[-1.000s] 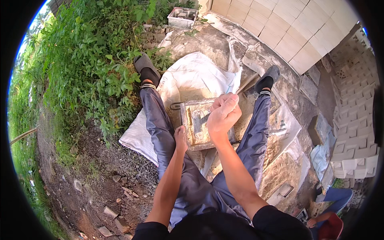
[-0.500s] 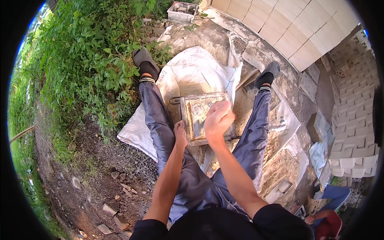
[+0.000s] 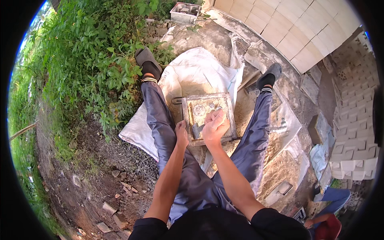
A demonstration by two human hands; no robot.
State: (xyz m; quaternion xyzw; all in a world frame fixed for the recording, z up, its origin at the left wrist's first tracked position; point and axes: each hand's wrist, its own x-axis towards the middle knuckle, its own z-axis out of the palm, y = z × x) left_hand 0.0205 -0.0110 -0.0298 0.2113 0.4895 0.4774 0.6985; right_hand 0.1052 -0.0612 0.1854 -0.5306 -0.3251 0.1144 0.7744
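Mould (image 3: 208,105): I see a square grey metal frame lying flat on a white sack (image 3: 192,76), between the person's outstretched legs; sandy mix fills it, with round imprints near its far edge.
Right hand (image 3: 214,125): over the mould's near half, fingers curled together into a loose fist; I think it grips a small tool, but the hand hides it.
Dark piece (image 3: 197,130): small and dark, inside the mould just left of the right hand (possibly a trowel blade).
Left hand (image 3: 181,134): resting at the mould's near left corner by the left thigh, fingers pressed together and pointing forward; I cannot tell if it grips the rim.
Handle (image 3: 177,100): a thin metal loop sticking out of the mould's left side.
Surroundings: weeds (image 3: 92,60) to the left, pale blocks (image 3: 304,28) stacked at the upper right.
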